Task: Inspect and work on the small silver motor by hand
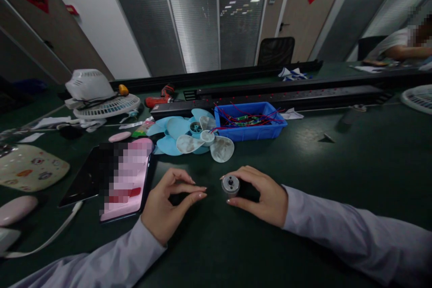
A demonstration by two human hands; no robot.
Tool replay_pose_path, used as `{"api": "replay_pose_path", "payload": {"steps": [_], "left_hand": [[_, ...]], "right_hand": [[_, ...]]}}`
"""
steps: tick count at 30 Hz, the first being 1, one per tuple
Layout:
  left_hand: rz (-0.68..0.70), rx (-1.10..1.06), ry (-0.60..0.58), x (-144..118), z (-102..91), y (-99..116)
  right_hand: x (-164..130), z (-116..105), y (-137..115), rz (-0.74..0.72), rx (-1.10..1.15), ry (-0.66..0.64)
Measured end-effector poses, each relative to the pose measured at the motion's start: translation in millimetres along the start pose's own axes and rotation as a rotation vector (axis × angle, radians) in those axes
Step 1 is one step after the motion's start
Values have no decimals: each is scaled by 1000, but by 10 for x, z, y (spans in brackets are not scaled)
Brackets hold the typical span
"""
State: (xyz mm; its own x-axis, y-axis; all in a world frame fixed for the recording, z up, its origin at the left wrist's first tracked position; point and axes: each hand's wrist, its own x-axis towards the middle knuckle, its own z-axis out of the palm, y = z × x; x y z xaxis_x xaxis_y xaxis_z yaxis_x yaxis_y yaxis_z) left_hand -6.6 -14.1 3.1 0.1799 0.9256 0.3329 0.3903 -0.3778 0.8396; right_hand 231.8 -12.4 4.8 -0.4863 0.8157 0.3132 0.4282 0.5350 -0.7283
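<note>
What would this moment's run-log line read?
left hand: near-pinch, nothing clearly held | right hand: grip around metal cylinder | beyond: fan blades beside blue bin

A metal cylinder [231, 184] is hiding part of the right hand [265, 195]; the blue bin [253, 133] is concealing the bottom of its wires [248, 119]; pixelation is blurring a pink screen [135, 180]; the right edge is cutting off a person [398, 46] and a white fan guard [420, 99], the left a patterned pouch [37, 168]

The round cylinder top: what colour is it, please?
The cylinder top is silvery grey, seen in the head view.
</note>
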Motion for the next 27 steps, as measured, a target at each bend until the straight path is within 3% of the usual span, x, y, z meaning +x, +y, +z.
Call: {"api": "replay_pose_path", "payload": {"steps": [4, 15, 20, 27], "left_hand": [[-1, 106, -108, -18, -69, -83], [351, 654, -97, -39, -218, -205], [309, 624, -123, -2, -172, -107], [337, 309, 88, 92, 78, 152]], "right_hand": [[-1, 5, 5, -3, 9, 4], [0, 1, 7, 6, 9, -3], [0, 6, 14, 15, -4, -10], [-3, 17, 18, 0, 4, 10]]}}
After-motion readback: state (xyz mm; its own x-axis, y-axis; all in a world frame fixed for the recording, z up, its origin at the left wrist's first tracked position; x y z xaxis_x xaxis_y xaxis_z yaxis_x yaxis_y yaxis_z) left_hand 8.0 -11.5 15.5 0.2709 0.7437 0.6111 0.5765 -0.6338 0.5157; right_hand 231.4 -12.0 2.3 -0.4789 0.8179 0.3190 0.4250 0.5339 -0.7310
